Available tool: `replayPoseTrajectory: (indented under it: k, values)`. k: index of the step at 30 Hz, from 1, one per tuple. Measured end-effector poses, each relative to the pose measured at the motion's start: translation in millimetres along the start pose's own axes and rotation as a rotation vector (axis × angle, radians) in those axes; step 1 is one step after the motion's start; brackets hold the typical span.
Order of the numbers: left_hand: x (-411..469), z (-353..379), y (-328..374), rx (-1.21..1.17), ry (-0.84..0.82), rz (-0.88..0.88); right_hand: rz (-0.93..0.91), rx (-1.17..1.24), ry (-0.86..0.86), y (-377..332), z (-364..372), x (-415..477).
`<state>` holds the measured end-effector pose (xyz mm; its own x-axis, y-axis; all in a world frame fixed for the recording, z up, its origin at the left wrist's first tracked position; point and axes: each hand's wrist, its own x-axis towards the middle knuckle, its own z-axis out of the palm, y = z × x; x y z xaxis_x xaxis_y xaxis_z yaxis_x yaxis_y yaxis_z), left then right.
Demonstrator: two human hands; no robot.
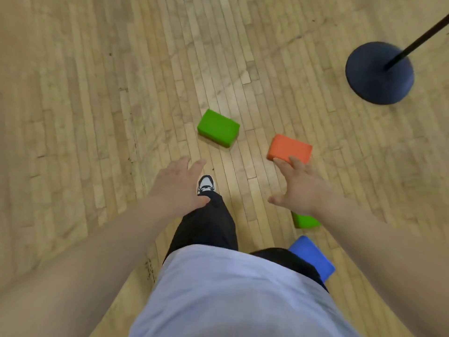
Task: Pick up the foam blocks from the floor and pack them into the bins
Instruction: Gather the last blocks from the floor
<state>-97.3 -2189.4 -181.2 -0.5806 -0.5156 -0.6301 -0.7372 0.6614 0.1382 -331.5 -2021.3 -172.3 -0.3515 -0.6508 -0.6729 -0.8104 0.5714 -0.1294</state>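
You were at the pick-up step: right hand spread wide at the orange block, centre-right of the frame, and left hand open, holding nothing. The next move probably called for closing round that block.

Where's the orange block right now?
In the head view, the orange block lies on the floor right of centre, at the fingertips of the right hand, with a green block to its left.

Left hand, right hand (fingers spread)
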Motion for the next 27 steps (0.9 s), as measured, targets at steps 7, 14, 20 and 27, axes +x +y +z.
replayPoseTrajectory:
  k: [7,14,20,27]
  values:
    - [222.7,-23.1,-31.2,0.211,-0.139,0.205,0.072,-0.043,-0.122,14.6,2.2,190.7]
    - [448.5,80.7,-24.4,0.306,-0.213,0.285,0.079,-0.113,-0.213,90.3,99.1,406.9]
    - [612.8,188.3,-20.4,0.417,-0.222,0.291,0.107,-0.282,-0.214,165.1,181.2,569.8]
    - [715.7,238.6,-15.0,0.548,-0.215,0.341,0.185,-0.231,-0.298,224.6,235.7,640.6]
